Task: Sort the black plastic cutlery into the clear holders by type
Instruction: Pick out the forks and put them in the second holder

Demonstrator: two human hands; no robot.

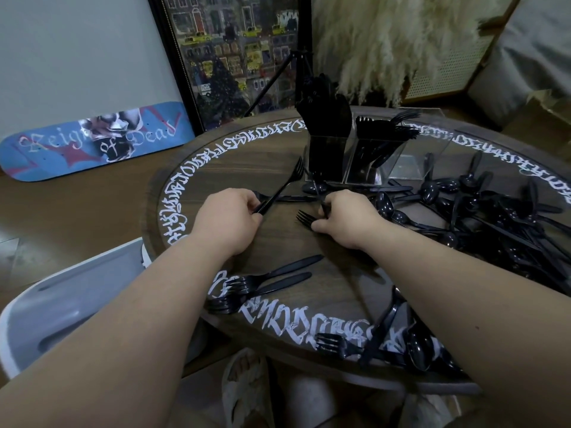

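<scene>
My left hand (227,216) grips the handle of a black fork (285,185) whose tines point up toward the holders. My right hand (344,216) pinches another black fork (306,217), tines pointing left, low over the table. Three clear holders stand at the table's far side: the left holder (327,156) is packed with black knives, the middle holder (367,162) has forks, the right holder (408,166) looks empty. A heap of black spoons (482,205) lies to the right. Loose forks (247,288) lie near my left forearm, and more cutlery (398,338) lies under my right forearm.
The round dark wooden table (216,168) has white lettering round its rim. A grey-and-white chair (71,304) stands at the left. A skateboard deck (92,140), a framed picture (234,57) and pampas grass (386,47) stand behind the table.
</scene>
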